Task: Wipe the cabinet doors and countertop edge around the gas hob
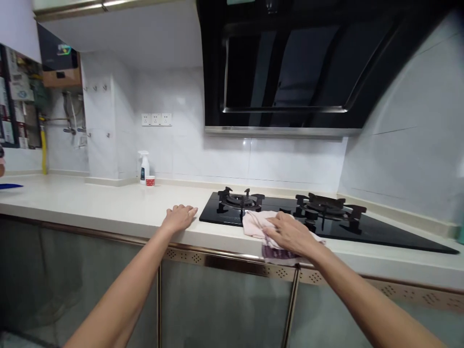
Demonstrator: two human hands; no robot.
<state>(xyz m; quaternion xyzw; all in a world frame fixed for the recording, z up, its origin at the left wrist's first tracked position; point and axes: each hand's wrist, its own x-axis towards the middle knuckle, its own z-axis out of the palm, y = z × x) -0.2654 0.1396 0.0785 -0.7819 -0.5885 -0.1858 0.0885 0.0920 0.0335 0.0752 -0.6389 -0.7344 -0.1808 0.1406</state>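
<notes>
My right hand presses a pale pink cloth onto the front edge of the black gas hob, below the left burner. A purple end of the cloth hangs over the counter edge. Part of the cloth is hidden beneath my palm and fingers. My left hand rests on the white countertop just left of the hob, fingers laid out and holding nothing. The right burner, with its black pan supports, stands beyond my right hand.
Against the back wall stand a white spray bottle and a small red-and-white tub. A black range hood slants over the hob. A blue flat item lies at the far left, and cabinet doors run below the counter.
</notes>
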